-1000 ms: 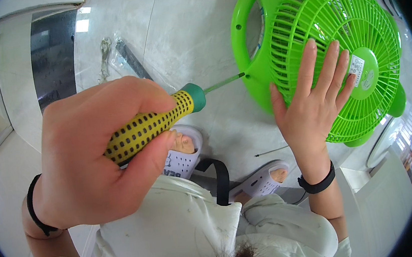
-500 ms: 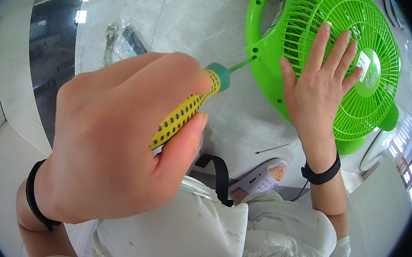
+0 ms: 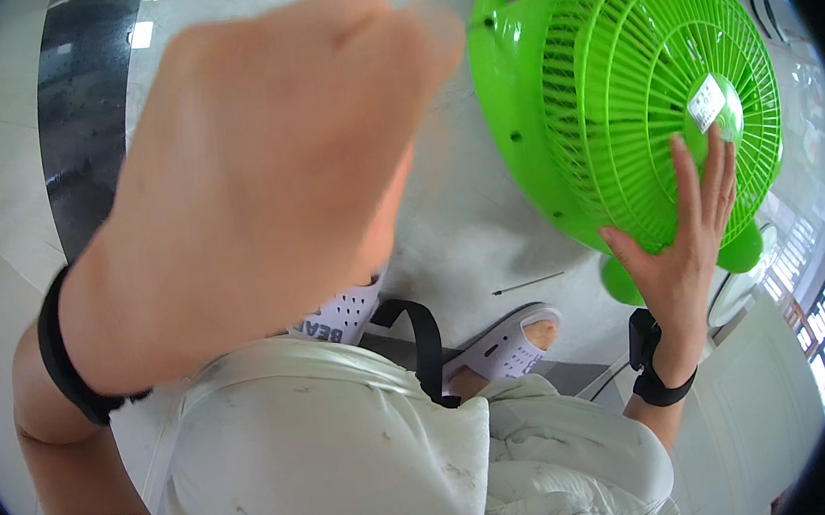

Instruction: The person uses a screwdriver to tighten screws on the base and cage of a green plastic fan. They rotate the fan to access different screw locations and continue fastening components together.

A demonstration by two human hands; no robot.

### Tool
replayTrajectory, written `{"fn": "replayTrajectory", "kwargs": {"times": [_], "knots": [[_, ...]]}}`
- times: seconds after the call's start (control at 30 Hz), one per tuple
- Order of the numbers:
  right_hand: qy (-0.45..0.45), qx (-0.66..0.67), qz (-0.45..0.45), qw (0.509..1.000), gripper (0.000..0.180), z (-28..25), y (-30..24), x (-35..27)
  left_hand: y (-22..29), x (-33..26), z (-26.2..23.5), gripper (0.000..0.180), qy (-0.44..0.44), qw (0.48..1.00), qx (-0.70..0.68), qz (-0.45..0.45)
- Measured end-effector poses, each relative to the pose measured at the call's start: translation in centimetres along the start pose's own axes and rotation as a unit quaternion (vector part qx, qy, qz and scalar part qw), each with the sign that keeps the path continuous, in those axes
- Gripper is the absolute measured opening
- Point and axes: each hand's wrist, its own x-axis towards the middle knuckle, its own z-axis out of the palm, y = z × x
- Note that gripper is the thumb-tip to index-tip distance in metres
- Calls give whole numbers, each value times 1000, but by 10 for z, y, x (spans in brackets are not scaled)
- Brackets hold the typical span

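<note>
My left hand (image 3: 264, 183) fills the left and middle of the view, very close to the camera, curled into a fist. The yellow-and-black screwdriver it held in the earlier frames is hidden behind the fist. A bright green plastic fan (image 3: 603, 56) stands on the pale floor at the upper right, with a white label (image 3: 706, 103) on its hub. My right hand (image 3: 683, 249) lies flat on the lower part of the front grille, fingers spread. Both wrists carry black bands.
A thin metal pin (image 3: 528, 285) lies on the floor below the fan. My feet in white slippers (image 3: 507, 343) are beneath me, with a black strap (image 3: 420, 332) between them. A dark glossy floor strip (image 3: 80, 111) runs along the upper left.
My left hand has risen toward the camera and now covers the screwdriver, whose tip has left the fan's side. My right hand has slid lower on the grille.
</note>
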Motion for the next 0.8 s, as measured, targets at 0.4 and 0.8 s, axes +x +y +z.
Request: {"fn": "replayTrajectory", "kwargs": {"times": [0.4, 0.8], "knots": [[-22, -103, 58, 993, 91, 36, -15, -19, 44, -3, -49, 28, -24, 996, -28, -86], [-16, -93, 74, 993, 93, 37, -20, -17, 33, 18, -17, 28, -74, 992, -88, -45]]}}
